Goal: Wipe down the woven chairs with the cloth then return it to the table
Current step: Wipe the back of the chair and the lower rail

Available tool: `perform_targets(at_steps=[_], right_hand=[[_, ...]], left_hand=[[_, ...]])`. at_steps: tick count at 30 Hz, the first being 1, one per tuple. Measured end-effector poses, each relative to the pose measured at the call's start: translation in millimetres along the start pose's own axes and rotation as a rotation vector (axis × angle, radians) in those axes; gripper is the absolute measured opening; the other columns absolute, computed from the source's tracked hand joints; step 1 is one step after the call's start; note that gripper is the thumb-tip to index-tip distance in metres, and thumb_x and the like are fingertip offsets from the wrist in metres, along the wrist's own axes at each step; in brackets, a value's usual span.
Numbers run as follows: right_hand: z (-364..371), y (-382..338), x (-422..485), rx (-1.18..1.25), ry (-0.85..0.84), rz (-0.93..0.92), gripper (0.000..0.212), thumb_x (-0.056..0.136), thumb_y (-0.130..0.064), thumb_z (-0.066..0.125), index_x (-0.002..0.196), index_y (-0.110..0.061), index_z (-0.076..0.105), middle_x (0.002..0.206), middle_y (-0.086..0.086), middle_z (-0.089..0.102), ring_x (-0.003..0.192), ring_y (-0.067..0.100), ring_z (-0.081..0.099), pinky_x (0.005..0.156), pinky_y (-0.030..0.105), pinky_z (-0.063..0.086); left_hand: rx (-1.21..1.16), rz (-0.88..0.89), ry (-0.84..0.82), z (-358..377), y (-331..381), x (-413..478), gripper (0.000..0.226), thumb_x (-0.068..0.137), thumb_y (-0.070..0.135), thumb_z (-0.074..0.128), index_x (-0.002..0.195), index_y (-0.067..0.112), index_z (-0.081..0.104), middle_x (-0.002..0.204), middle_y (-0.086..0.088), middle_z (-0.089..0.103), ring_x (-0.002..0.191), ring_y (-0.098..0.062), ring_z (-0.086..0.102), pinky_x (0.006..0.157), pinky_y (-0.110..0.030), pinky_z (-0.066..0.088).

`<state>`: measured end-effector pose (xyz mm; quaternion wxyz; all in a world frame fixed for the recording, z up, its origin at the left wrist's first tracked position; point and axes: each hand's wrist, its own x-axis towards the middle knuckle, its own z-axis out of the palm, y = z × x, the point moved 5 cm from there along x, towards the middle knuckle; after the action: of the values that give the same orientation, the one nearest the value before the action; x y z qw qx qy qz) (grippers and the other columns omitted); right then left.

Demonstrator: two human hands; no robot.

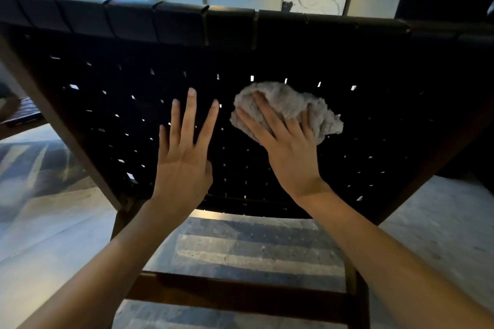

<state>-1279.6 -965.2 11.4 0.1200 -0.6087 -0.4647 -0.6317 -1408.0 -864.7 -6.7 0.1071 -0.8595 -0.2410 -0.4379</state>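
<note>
Your right hand (288, 147) presses the bunched cloth (288, 107) on the woven chair (107, 104); left hand (184, 157), beside the cloth, lies open, probably bracing. Loose fibres may snag in gaps.

The dark woven chair (374, 67) carries the grey cloth (283, 104), standing on the pale floor (441, 222).

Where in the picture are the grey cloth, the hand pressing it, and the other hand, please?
grey cloth (318, 104): head view, on its fluffy upper right part.
right hand (290, 152): head view, on the back of the hand.
left hand (184, 171): head view, on the back of the hand, flat on the woven chair.
</note>
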Motion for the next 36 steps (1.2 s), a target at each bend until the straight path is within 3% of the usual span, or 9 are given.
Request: perform_targets(at_steps=[7,9,12,14,16,19,23,29,36], right_hand=[[43,-32,-69,0.003,-0.223,-0.267,0.057,0.085,-0.002,0.045,0.137,-0.023,0.051,0.141,-0.002,0.051,0.126,0.023,0.047,0.109,0.039,0.034],[60,-40,-96,-0.029,-0.489,-0.393,0.066,0.082,-0.009,0.059,0.144,-0.022,0.041,0.146,-0.002,0.046,0.132,0.023,0.043,0.113,0.037,0.030],[72,-54,-126,-0.002,-0.815,-0.448,0.074,0.093,-0.004,0.046,0.154,-0.019,0.007,0.160,0.001,0.017,0.146,0.022,0.016,0.117,0.036,0.000],[65,-58,-123,0.031,-0.807,-0.408,0.074,0.087,-0.005,0.054,0.152,-0.022,0.024,0.157,-0.002,0.026,0.145,0.019,0.023,0.117,0.034,0.007],[48,-61,-113,0.062,-0.704,-0.433,0.062,0.078,-0.012,0.060,0.136,-0.032,0.053,0.141,-0.011,0.050,0.129,0.013,0.049,0.110,0.031,0.034],[10,-55,-90,0.193,-0.447,-0.390,0.048,0.083,-0.016,0.045,0.121,-0.037,0.065,0.123,-0.015,0.064,0.109,0.015,0.063,0.089,0.036,0.052],[-49,-38,-43,0.345,-0.080,-0.314,0.037,0.102,-0.016,0.037,0.122,-0.029,0.065,0.124,-0.002,0.065,0.104,0.027,0.062,0.088,0.044,0.048],[-80,-7,38,0.426,0.115,-0.057,0.046,0.093,-0.011,0.060,0.137,-0.020,0.050,0.135,0.011,0.055,0.109,0.037,0.056,0.092,0.044,0.046],[-40,-11,57,0.145,-0.024,-0.004,0.058,0.085,-0.023,0.064,0.140,-0.030,0.048,0.141,0.002,0.028,0.124,0.037,0.026,0.108,0.066,0.021]], left_hand=[[0.029,-0.010,-0.074,6,-9,-5,0.096,0.081,0.006,0.057,0.152,0.025,-0.005,0.157,-0.008,-0.018,0.145,-0.034,-0.011,0.114,-0.055,0.015],[0.015,-0.015,-0.099,4,-12,-4,0.097,0.082,0.006,0.057,0.151,0.027,-0.007,0.157,-0.008,-0.021,0.144,-0.034,-0.013,0.115,-0.055,0.015],[-0.001,-0.014,-0.142,0,-14,-5,0.099,0.082,0.007,0.057,0.149,0.031,-0.012,0.155,-0.005,-0.026,0.144,-0.033,-0.016,0.115,-0.056,0.019],[-0.005,0.002,-0.165,-4,-14,-5,0.099,0.083,0.008,0.057,0.148,0.032,-0.014,0.154,-0.003,-0.029,0.144,-0.031,-0.017,0.115,-0.054,0.018],[-0.004,0.011,-0.178,-9,-15,-6,0.098,0.085,0.010,0.057,0.147,0.032,-0.015,0.154,-0.002,-0.029,0.144,-0.030,-0.018,0.116,-0.052,0.017],[-0.016,0.010,-0.161,-18,-18,-6,0.093,0.086,0.009,0.055,0.148,0.031,-0.012,0.156,-0.004,-0.024,0.145,-0.031,-0.015,0.116,-0.053,0.018],[-0.036,0.022,-0.081,-32,-20,-4,0.090,0.083,0.005,0.056,0.151,0.025,0.001,0.158,-0.008,-0.013,0.145,-0.034,-0.006,0.113,-0.056,0.022],[-0.061,-0.001,0.003,-43,-29,3,0.091,0.080,0.000,0.057,0.152,0.022,0.007,0.159,-0.009,-0.007,0.146,-0.034,-0.005,0.112,-0.058,0.023],[-0.037,0.011,0.031,-43,-35,8,0.094,0.077,-0.004,0.057,0.153,0.022,0.007,0.159,-0.009,-0.007,0.146,-0.033,-0.003,0.112,-0.055,0.024]])
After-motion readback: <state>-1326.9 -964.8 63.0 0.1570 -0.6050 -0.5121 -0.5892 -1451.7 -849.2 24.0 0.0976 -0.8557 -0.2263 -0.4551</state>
